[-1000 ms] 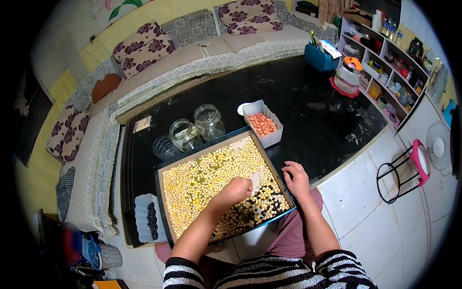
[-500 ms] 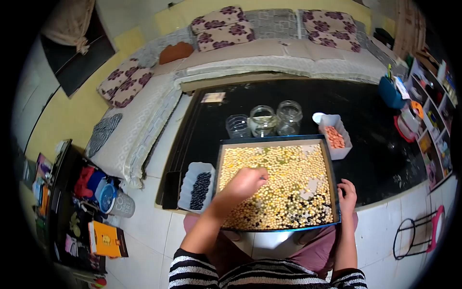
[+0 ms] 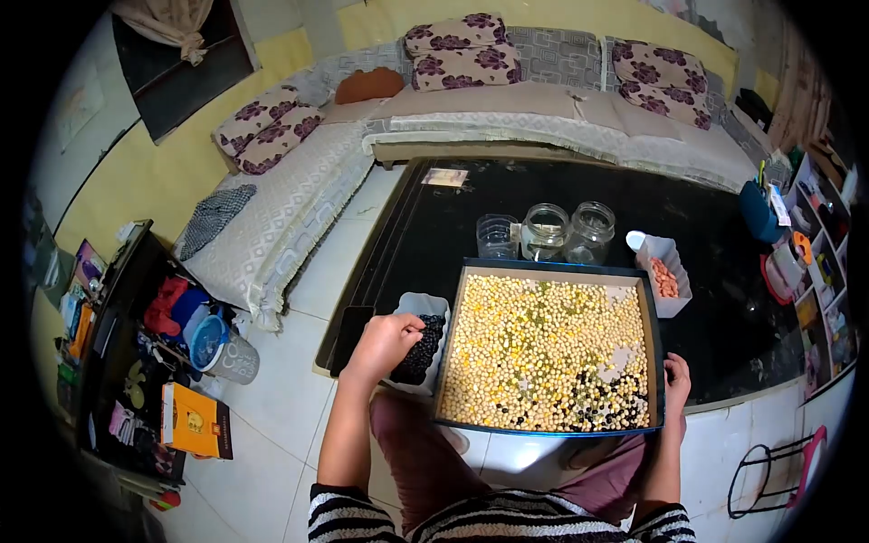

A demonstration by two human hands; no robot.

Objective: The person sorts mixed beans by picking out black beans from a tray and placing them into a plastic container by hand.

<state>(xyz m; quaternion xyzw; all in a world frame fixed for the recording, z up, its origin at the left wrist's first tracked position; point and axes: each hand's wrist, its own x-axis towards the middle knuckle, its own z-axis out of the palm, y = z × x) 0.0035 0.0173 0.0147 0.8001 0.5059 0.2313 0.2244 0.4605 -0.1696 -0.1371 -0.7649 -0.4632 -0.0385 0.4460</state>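
My left hand (image 3: pixel 389 341) is over a translucent plastic container (image 3: pixel 443 355) of black beans (image 3: pixel 415 362). Its fingers are pinched together at the container's top; anything between them is too small to make out. A shallow box (image 3: pixel 466 282) with dark outer sides rests partly over my lap and the table edge. Inside it, a layer of yellowish beans (image 3: pixel 543 339) is mixed with small green ones, and black beans (image 3: pixel 597 403) gather toward the lower right. My right hand (image 3: pixel 675 380) is closed around the box's right side.
Glass jars (image 3: pixel 544 237) and a clear plastic cup (image 3: pixel 497 237) stand behind the box on the black table (image 3: pixel 724 299). To their right is a container of pinkish peanuts (image 3: pixel 665 279). A dark phone-like slab (image 3: pixel 355 328) lies at the left edge. A sofa (image 3: pixel 543 104) lines the back.
My left hand has moved left from above the box to the container of black beans. The view has shifted, so the scene sits further right. My right hand stays at the box's side.
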